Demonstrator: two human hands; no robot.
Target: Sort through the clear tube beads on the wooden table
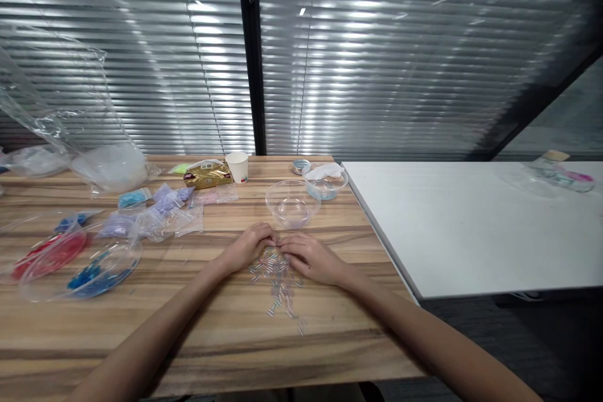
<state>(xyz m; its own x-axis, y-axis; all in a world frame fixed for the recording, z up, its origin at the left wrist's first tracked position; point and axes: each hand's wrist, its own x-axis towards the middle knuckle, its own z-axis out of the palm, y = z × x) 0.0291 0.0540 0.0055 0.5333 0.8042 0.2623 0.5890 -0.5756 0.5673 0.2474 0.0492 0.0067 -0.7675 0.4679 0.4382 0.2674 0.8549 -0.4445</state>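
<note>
head view: empty clear bowl (293, 203) beyond hands (282, 254)

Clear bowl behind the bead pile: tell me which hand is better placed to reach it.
Right, probably. The clear bowl sits just beyond the right hand, slightly to its side of the scattered beads. The left hand rests further off, and would have to cross over.

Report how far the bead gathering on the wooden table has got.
Done: blue beads and red beads sit in their bowls. In hand: left hand and right hand cup the pale tube beads. Left: those beads lie loose; the clear bowl looks empty.
</note>
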